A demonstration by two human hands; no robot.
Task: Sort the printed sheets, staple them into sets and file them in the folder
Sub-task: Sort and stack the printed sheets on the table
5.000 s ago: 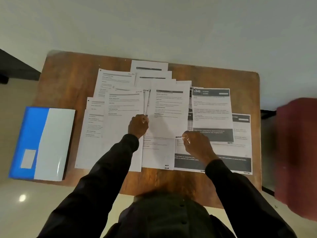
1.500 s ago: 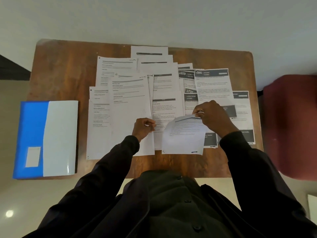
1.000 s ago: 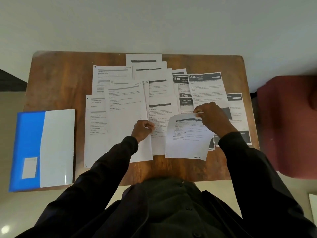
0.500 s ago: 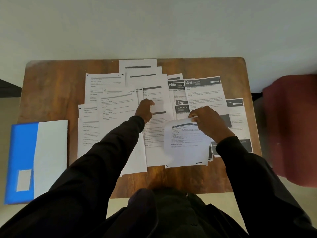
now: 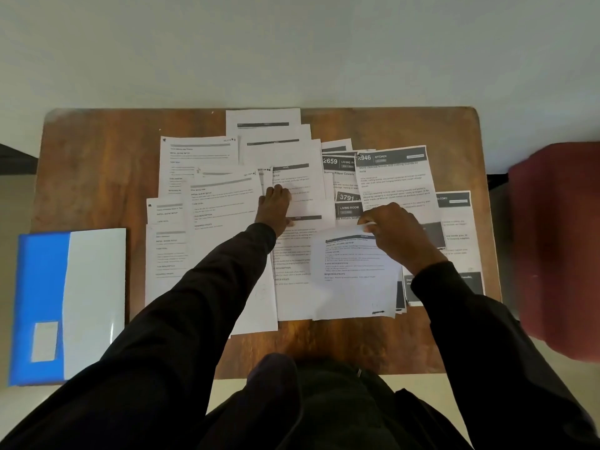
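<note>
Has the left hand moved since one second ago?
Yes: the left hand went forward, toward the far edge of the table.

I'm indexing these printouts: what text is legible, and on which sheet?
"2659": dark-header sheet.
"946 KITCHEN": kitchen sheet, right of it.
"3791": dark band below.
"LIVING ROOM": next band down.
"REQUIRED PROPS": loose sheet the right hand pinches.
Body text, folder label: too blurred.
</note>
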